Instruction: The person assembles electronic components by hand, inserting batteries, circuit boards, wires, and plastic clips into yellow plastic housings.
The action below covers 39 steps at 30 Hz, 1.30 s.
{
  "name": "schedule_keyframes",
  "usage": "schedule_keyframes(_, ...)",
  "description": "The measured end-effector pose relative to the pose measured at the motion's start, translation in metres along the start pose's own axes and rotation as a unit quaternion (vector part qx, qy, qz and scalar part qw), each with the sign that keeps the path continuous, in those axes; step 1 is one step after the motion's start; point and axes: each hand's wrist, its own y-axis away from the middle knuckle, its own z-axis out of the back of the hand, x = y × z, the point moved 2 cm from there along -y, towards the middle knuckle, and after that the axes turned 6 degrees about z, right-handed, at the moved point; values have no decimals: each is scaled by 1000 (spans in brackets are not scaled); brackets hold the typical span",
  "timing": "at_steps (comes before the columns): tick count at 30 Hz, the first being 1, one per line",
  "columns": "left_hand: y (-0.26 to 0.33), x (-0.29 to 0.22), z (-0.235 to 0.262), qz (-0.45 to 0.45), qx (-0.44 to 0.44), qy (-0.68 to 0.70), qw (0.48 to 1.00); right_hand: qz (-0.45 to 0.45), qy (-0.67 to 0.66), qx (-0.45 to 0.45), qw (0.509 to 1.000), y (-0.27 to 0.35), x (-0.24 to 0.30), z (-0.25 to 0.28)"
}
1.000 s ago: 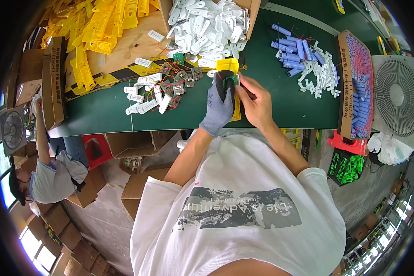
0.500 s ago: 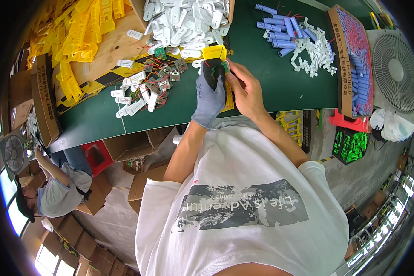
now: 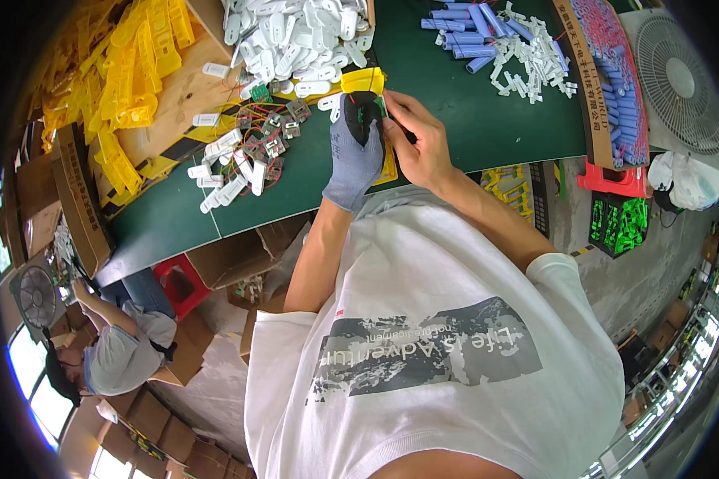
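Observation:
My left hand (image 3: 355, 160), in a grey glove with dark palm and fingertips, is closed around a yellow plastic housing (image 3: 363, 81). One end of the housing shows beyond the glove, and its lower part shows beside my wrist. My bare right hand (image 3: 420, 146) is closed at the housing's right side, with thumb and fingertips pressed to its edge. What lies inside the housing is mostly hidden by the glove. Just left of my gloved hand lie small circuit modules (image 3: 274, 146) with thin wires, mixed with white plastic pieces (image 3: 230, 193).
A box of white plastic covers (image 3: 295, 40) stands beyond my hands. Yellow housings (image 3: 140, 64) pile at far left. Blue cylindrical cells (image 3: 473, 36) and small white parts (image 3: 531, 60) lie right, near a carton of cells (image 3: 591, 88) and a fan (image 3: 681, 84). A co-worker (image 3: 128, 343) sits left.
The whole view has turned slightly, moving the bench and my hands a little left and up in the picture. Both hands keep nearly the same grip on the housing.

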Motion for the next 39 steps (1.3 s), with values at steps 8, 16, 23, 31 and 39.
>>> schedule_keyframes(8, 10, 10, 2, 45, -33, 87, 995, -100, -19, 123, 987, -5, 8, 18)
schedule_keyframes(16, 14, -11, 11, 131, 3, 308, 942, -155, -46, 117, 980, 16, 34, 40)
schedule_keyframes(23, 61, -26, 33, 135, 29, 96, 986, -56, 47, 61, 995, 24, -3, 75)
schedule_keyframes(31, 30, -88, -6, -165, 89, -436, 880, -116, 115, 124, 979, 23, -12, 83)
schedule_keyframes(39, -4, -61, -12, -214, 191, -448, 847, -116, 110, 140, 977, 23, -14, 84)
